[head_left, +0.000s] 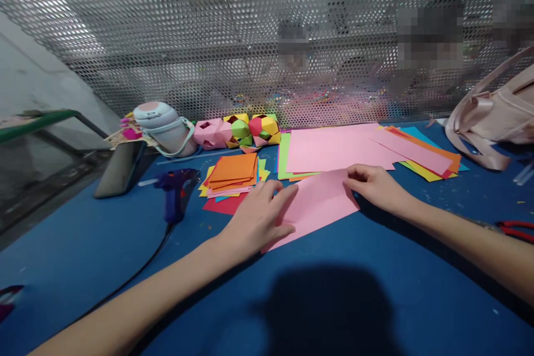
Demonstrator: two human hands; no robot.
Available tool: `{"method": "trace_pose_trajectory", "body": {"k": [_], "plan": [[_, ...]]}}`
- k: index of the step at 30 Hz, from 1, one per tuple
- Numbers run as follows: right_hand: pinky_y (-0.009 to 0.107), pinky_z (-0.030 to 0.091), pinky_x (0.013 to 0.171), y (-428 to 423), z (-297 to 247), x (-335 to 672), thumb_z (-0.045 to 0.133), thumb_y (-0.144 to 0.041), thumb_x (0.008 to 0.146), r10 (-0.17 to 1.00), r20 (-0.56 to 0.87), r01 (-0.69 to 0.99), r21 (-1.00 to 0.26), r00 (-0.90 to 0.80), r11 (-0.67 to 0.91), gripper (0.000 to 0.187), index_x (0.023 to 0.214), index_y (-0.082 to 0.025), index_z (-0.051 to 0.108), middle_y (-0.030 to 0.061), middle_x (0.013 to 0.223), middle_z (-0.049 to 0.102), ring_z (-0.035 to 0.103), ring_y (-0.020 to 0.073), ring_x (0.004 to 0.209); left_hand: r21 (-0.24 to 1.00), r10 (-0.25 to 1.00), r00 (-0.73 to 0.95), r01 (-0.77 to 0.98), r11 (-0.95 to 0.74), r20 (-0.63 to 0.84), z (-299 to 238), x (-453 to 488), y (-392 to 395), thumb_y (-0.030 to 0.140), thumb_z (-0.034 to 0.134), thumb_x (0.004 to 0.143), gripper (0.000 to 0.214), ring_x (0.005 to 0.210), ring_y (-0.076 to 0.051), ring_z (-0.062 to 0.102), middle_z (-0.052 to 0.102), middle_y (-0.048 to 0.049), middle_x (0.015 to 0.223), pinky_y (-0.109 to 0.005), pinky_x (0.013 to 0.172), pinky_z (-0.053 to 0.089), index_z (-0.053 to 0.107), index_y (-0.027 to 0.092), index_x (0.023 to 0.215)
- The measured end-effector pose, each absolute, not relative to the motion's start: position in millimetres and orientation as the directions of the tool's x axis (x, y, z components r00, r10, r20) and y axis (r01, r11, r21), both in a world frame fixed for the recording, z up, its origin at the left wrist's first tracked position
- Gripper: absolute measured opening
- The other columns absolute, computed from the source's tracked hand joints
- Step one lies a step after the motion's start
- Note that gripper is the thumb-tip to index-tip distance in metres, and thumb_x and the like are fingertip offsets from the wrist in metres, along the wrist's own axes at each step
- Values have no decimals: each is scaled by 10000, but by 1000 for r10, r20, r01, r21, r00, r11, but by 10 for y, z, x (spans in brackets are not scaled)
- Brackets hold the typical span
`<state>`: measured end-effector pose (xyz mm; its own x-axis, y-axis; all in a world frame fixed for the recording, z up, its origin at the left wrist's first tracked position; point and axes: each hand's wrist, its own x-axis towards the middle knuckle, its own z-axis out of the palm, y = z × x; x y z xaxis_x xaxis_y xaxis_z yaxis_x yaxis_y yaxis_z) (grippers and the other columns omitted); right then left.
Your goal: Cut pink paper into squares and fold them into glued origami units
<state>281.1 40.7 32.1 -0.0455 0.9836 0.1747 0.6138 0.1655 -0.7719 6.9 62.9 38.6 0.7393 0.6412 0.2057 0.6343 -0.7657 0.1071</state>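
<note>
Two hands meet on one pink sheet (pixel 321 203) lying flat on the blue tabletop (pixel 417 272). The left hand (pixel 258 217) lies open, fingers spread on its left part. The right hand (pixel 375 186) curls its fingers at the far edge; pinching or only pressing, I cannot tell. Thin, light and floppy, it likely creases easily and is best taken by a corner. Left of the sheet sit small coloured squares (pixel 233 175) and a glue gun (pixel 175 192); behind it lie larger sheets (pixel 342 147).

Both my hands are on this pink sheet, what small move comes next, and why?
Probably press the pink sheet flat with the right hand, sliding along its upper edge: the left hand lies flat, pinning it to the blue table.
</note>
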Motion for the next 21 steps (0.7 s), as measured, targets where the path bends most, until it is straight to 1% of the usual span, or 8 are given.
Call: {"method": "trace_pose_trajectory", "body": {"k": [2, 5, 10, 12, 14, 17, 19, 21], "plan": [[304, 493, 628, 361, 349, 2821, 516, -270, 779, 985, 163, 600, -782, -65, 168, 137, 755, -184, 620, -4, 637, 632, 588, 151, 613, 65, 609, 752, 615, -786, 251, 373, 68, 605, 346, 625, 781, 575, 892, -248, 494, 525, -100, 1049, -378, 762, 434, 406, 205, 1294], [304, 496, 641, 272, 363, 2857, 516, -255, 768, 983, 172, 594, -784, -70, 180, 153, 808, -190, 648, 12, 730, 672, 605, 157, 657, -75, 520, 779, 577, -814, 350, 324, 64, 557, 303, 557, 835, 513, 829, -238, 492, 555, -101, 975, -360, 715, 412, 391, 168, 1301], [301, 511, 739, 70, 387, 2978, 461, -235, 830, 949, 230, 640, -701, -215, 315, 199, 860, -207, 655, 40, 960, 682, 635, 159, 838, -282, 320, 825, 481, -830, 466, 278, 68, 418, 131, 395, 904, 225, 718, -189, 495, 593, -47, 767, -338, 680, 357, 533, 174, 1076], [321, 505, 791, 2, 378, 3084, 431, -205, 854, 922, 299, 711, -590, -246, 381, 226, 916, -213, 647, 50, 999, 675, 625, 167, 904, -312, 243, 842, 423, -850, 481, 290, 69, 356, 95, 382, 900, 216, 692, -170, 498, 599, -28, 722, -341, 703, 358, 552, 179, 1005], [379, 481, 860, -51, 343, 3224, 417, -194, 868, 887, 378, 812, -409, -263, 415, 245, 983, -201, 634, 77, 1023, 666, 599, 202, 979, -328, 181, 850, 376, -866, 495, 310, 69, 305, 89, 403, 891, 195, 691, -162, 509, 615, -22, 719, -349, 734, 366, 554, 171, 984], [471, 451, 887, -110, 258, 3428, 464, -279, 874, 887, 363, 930, -123, -284, 348, 284, 1087, -153, 602, 139, 1098, 631, 562, 281, 1034, -332, 140, 849, 344, -878, 510, 334, 74, 262, 80, 428, 876, 181, 705, -160, 531, 639, -22, 741, -356, 765, 376, 553, 161, 980], [469, 470, 842, -147, 208, 3510, 449, -343, 893, 920, 295, 957, -49, -258, 285, 334, 1108, -131, 591, 155, 1074, 630, 573, 293, 986, -325, 140, 835, 355, -877, 532, 342, 80, 262, 89, 439, 875, 165, 700, -158, 539, 641, -20, 732, -353, 758, 377, 558, 162, 963], [444, 484, 803, -192, 179, 3541, 393, -373, 921, 942, 236, 965, -50, -239, 258, 360, 1092, -130, 596, 147, 1008, 636, 581, 280, 927, -309, 149, 810, 377, -873, 567, 345, 86, 277, 107, 448, 878, 139, 681, -157, 538, 633, -18, 703, -348, 738, 373, 565, 162, 931]]}}
